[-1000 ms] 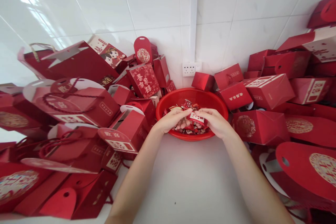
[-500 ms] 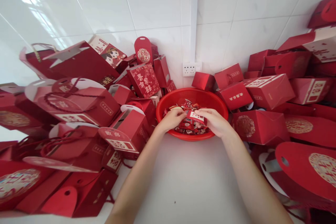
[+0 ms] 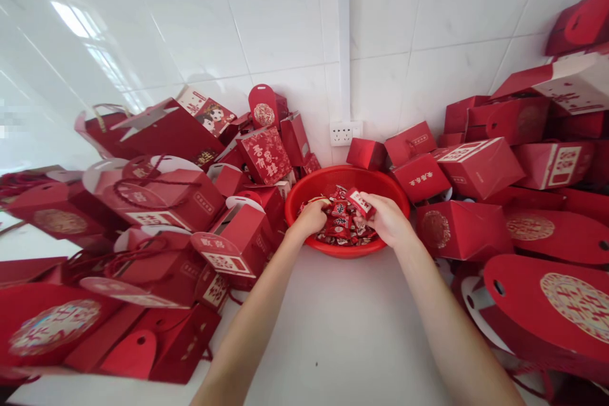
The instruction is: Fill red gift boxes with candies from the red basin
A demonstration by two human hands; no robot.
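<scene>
A round red plastic basket (image 3: 304, 185) stands on the white table against the tiled wall, filled with several small red wrapped candies (image 3: 340, 222). Both my hands reach into it. My left hand (image 3: 311, 219) is curled closed at the basket's left side, with fingers down among the candies; what it grips is hidden. My right hand (image 3: 387, 221) is closed around a small red packet with a white label (image 3: 360, 202), held just above the candy pile.
Heaps of red gift boxes and bags crowd both sides: a box pile (image 3: 162, 196) on the left, boxes (image 3: 480, 168) and oval-topped bags (image 3: 552, 304) on the right. A wall socket (image 3: 345, 132) sits behind the basket. White tabletop (image 3: 342, 330) lies between my forearms.
My hands have moved apart a little; the right hand lifted the labelled packet slightly up and right. The view shifted so the basket sits a bit higher and the left pile closer in.
</scene>
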